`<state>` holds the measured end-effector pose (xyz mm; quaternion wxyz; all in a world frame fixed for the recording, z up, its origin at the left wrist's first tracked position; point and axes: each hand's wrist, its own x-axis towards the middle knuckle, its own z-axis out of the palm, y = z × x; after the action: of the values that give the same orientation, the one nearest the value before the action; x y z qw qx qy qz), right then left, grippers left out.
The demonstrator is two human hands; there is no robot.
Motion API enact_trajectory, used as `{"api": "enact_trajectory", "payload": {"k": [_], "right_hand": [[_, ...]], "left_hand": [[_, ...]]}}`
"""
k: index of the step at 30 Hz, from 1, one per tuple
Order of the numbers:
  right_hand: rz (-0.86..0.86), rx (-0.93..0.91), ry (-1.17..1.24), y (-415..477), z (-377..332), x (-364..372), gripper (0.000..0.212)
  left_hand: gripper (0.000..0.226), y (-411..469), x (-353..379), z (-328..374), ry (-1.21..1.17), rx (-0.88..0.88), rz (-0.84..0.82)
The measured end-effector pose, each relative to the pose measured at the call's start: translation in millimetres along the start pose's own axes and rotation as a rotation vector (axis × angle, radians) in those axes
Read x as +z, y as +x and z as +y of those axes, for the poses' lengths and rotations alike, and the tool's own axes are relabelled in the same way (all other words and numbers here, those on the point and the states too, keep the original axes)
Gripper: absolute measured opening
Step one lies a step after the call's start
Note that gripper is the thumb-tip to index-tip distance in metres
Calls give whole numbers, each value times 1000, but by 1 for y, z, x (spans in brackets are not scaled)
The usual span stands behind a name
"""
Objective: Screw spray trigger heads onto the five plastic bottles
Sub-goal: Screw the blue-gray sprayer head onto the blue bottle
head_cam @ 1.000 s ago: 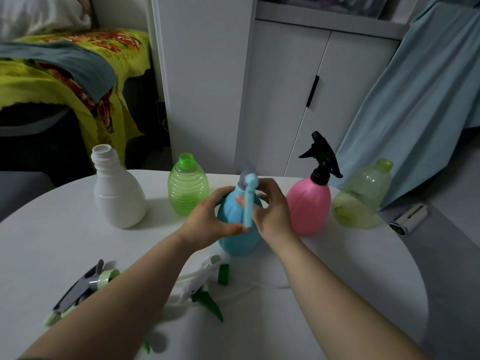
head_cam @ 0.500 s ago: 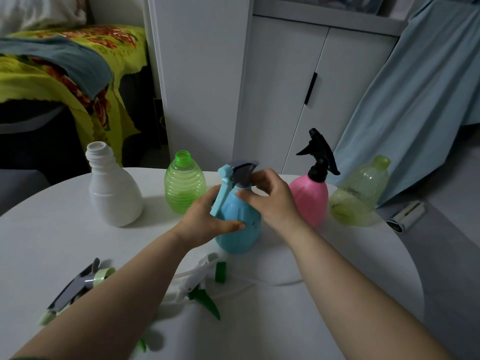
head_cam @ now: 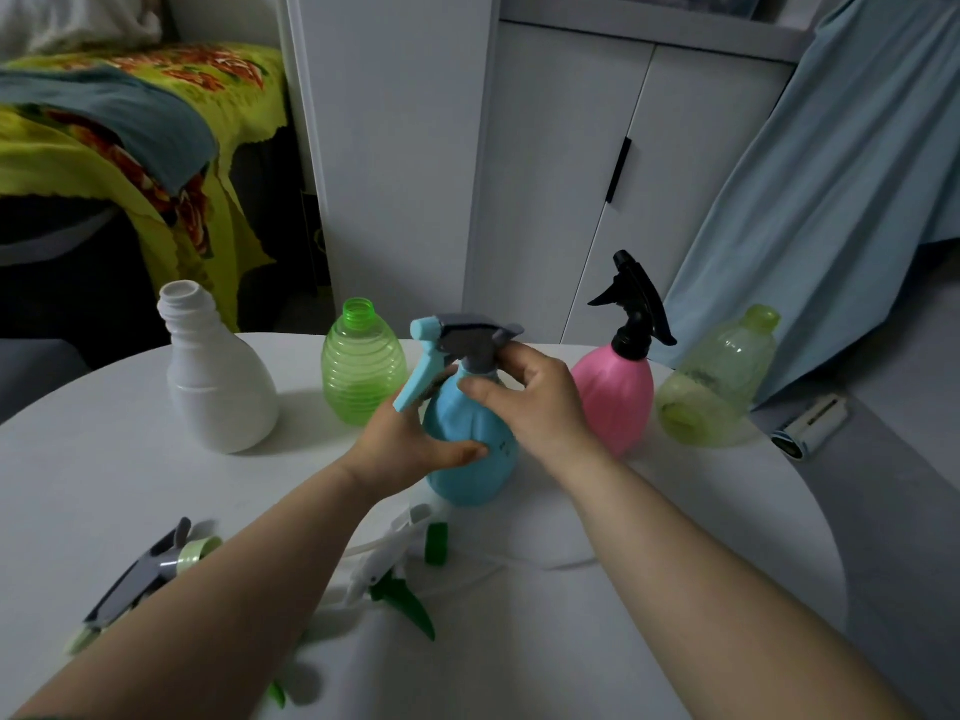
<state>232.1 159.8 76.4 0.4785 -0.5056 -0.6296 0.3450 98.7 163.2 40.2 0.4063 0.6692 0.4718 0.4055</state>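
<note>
White round counter (head_cam: pixel 675 563): blue bottle (head_cam: pixel 467 459) at centre, left hand (head_cam: pixel 405 439) gripping its belly, right hand (head_cam: pixel 540 402) pinching trigger head (head_cam: pixel 457 337) at the collar. Head now points 9 o'clock, turned from 6; thread likely biting.

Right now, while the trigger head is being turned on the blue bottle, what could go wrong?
1. The right hand pinches the collar of the trigger head with its back close to the pink bottle; a wide twist might knock it over.
2. The left hand grips the blue bottle, its forearm passing right by the loose white-and-green head on the table; pulling back could sweep it off.
</note>
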Motion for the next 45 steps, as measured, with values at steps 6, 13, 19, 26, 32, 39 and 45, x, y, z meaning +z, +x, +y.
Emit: {"api": "enact_trajectory", "payload": {"k": [6,13,19,26,32,39,45], "right_hand": [[185,-21,-95,-9,-4,16,21],[-180,135,8,2,-13,-10,31],[-160,145,-18,4,-13,-16,33],[161,22,-103,10,-15,-9,27],[305,48,-267,29,-10,1,33],[330,57,-409,36,-3,12,41],[282,75,-440,35,-1,14,47]], "left_hand": [[69,-1,-1,2,15,50,1],[73,0,-4,4,-1,-14,-53],[75,-7,-10,10,-64,-64,-89],[48,-44,-33,10,-147,-135,58],[23,-96,-67,-5,252,-46,278],[20,-129,-80,-20,438,-78,340],[14,-144,-90,-24,556,-43,337]]}}
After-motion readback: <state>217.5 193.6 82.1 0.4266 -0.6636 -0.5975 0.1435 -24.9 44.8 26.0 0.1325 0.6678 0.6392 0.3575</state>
